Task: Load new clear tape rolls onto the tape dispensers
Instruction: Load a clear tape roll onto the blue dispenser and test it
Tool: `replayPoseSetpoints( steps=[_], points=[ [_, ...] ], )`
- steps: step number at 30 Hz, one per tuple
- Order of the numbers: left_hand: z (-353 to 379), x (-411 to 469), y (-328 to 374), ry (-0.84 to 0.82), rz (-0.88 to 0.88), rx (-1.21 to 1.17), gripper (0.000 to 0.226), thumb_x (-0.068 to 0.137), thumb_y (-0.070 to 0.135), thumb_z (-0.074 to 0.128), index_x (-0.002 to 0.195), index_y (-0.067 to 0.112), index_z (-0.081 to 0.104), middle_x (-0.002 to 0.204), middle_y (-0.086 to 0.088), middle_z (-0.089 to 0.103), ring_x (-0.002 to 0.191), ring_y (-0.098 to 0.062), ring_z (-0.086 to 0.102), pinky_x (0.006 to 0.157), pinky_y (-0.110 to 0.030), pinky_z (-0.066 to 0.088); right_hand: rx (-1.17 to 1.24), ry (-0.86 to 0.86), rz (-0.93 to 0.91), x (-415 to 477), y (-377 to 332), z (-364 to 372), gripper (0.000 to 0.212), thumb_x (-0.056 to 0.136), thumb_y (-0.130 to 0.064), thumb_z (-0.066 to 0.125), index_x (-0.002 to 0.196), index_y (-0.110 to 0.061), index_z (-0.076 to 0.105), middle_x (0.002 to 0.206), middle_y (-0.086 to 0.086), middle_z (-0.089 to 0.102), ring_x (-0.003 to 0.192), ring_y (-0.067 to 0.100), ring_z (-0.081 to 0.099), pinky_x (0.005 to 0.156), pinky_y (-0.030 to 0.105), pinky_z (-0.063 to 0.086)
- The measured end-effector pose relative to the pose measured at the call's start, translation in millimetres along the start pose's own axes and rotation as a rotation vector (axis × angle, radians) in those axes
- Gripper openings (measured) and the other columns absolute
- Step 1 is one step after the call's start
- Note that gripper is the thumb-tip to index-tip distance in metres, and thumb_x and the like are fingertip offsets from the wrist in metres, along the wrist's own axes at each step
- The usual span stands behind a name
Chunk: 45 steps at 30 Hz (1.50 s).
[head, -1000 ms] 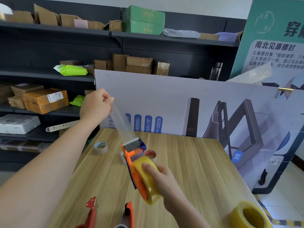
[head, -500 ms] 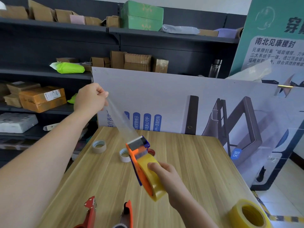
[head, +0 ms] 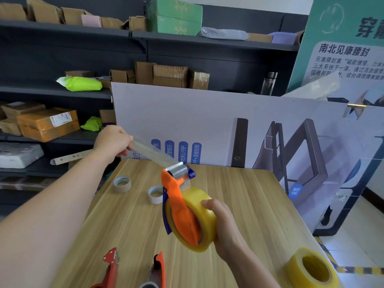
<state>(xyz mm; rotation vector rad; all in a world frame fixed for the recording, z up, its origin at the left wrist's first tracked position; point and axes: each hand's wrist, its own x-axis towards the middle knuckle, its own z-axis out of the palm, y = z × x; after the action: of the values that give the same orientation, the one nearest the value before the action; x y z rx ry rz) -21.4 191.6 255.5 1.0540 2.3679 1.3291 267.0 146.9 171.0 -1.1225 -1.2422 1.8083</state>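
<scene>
In mid-frame the right grip (head: 224,223) curls round one yellowish tape roll (head: 204,204) seated on an orange dispenser (head: 178,202), held above the wooden surface (head: 239,194). The left grip (head: 113,140), centre left, pinches the clear strip (head: 153,152) drawn from the dispenser's head. One spare roll (head: 311,269) lies at lower right. Two small white rolls (head: 122,183) (head: 155,194) lie centre left, and two more dispensers (head: 111,267) (head: 159,269) show at the bottom edge.

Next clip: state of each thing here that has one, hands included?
Orange dispenser: loaded, held above the table.
Loaded roll: mounted, gripped by the right hand.
Tape strip: drawn out taut over the roller.
Left hand: pinches the strip's end.
Spare roll: lying flat, unmounted.
Left core, right core: used up, lying flat.
</scene>
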Motion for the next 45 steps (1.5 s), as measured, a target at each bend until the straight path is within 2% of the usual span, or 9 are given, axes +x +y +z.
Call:
replayPoseSetpoints(
  steps=[3,6,9,15,26,32,38,40,45],
  points=[
    [13.3,-8.8,-14.7,-0.105,-0.086,-0.039,0.003,0.085,0.006,0.061,0.087,0.004,0.062,0.077,-0.013,0.068,0.057,-0.025,0.057,0.073,-0.043,0.056,0.119,0.039,0.019,9.0,4.9,-3.9,0.081,0.041,-0.05,0.069,0.111,-0.01,0.059,0.115,0.019,0.064,0.095,0.032,0.064,0.075,0.039,0.053],
    [33.2,-23.0,-35.3,-0.219,-0.175,-0.176,0.013,0.082,-0.002,0.063,0.086,0.008,0.057,0.077,-0.011,0.06,0.06,-0.023,0.053,0.065,-0.039,0.052,0.173,0.047,-0.024,13.8,-0.2,-9.6,0.054,0.052,-0.042,0.065,0.095,-0.01,0.064,0.087,0.015,0.07,0.079,0.029,0.063,0.073,0.039,0.05],
    [57.9,-45.9,-50.9,-0.362,-0.225,-0.327,0.02,0.084,-0.01,0.055,0.077,0.008,0.055,0.072,-0.009,0.051,0.062,-0.019,0.048,0.06,-0.035,0.049,0.255,0.034,-0.026,16.3,-7.1,-13.3,0.038,0.068,-0.037,0.062,0.094,-0.009,0.064,0.07,0.008,0.07,0.067,0.024,0.064,0.068,0.035,0.05],
    [102.7,-103.7,-66.6,-0.593,-0.434,-0.661,0.005,0.088,0.003,0.058,0.087,0.007,0.061,0.077,-0.008,0.056,0.065,-0.016,0.051,0.057,-0.029,0.048,0.322,0.082,-0.03,22.8,-17.3,-17.0,0.04,0.079,-0.036,0.06,0.11,-0.012,0.063,0.077,0.007,0.071,0.067,0.023,0.066,0.059,0.032,0.052],
    [132.4,-163.0,-62.8,-0.712,-0.639,-1.003,0.016,0.091,0.011,0.051,0.084,0.008,0.065,0.081,-0.009,0.064,0.072,-0.02,0.057,0.062,-0.034,0.048,0.253,0.171,-0.014,22.8,-20.4,-13.6,0.029,0.082,-0.039,0.061,0.101,-0.018,0.065,0.092,0.012,0.071,0.081,0.029,0.066,0.073,0.04,0.055],
    [135.4,-176.5,-71.2,-0.745,-0.659,-0.978,0.033,0.093,0.038,0.056,0.1,0.008,0.068,0.092,-0.008,0.065,0.081,-0.021,0.056,0.067,-0.034,0.047,0.204,0.243,-0.026,22.1,-21.9,-7.0,0.02,0.089,-0.037,0.059,0.089,-0.018,0.065,0.082,0.008,0.07,0.077,0.027,0.065,0.079,0.043,0.053],
    [135.1,-185.6,-76.1,-0.675,-0.648,-0.956,0.022,0.081,0.027,0.071,0.088,0.006,0.068,0.08,-0.006,0.061,0.075,-0.019,0.052,0.067,-0.031,0.044,0.18,0.303,0.013,21.0,-11.8,-3.2,0.025,0.088,-0.043,0.06,0.094,-0.019,0.062,0.095,0.01,0.069,0.09,0.03,0.066,0.092,0.049,0.052],
    [134.2,-191.3,-78.1,-0.681,-0.746,-1.021,0.022,0.079,0.025,0.073,0.088,0.005,0.068,0.079,-0.008,0.063,0.073,-0.02,0.055,0.068,-0.031,0.045,0.187,0.314,0.021,19.0,-9.0,-0.1,0.025,0.088,-0.044,0.06,0.092,-0.02,0.063,0.096,0.009,0.069,0.089,0.028,0.066,0.089,0.046,0.054],
    [133.1,-204.0,-86.0,-0.688,-0.865,-1.049,0.02,0.079,0.022,0.075,0.085,0.006,0.066,0.07,-0.008,0.063,0.067,-0.019,0.053,0.067,-0.031,0.043,0.143,0.353,0.003,8.6,-0.7,4.2,0.028,0.093,-0.045,0.053,0.082,-0.019,0.06,0.08,0.004,0.065,0.071,0.019,0.062,0.064,0.032,0.05]
  ],
)
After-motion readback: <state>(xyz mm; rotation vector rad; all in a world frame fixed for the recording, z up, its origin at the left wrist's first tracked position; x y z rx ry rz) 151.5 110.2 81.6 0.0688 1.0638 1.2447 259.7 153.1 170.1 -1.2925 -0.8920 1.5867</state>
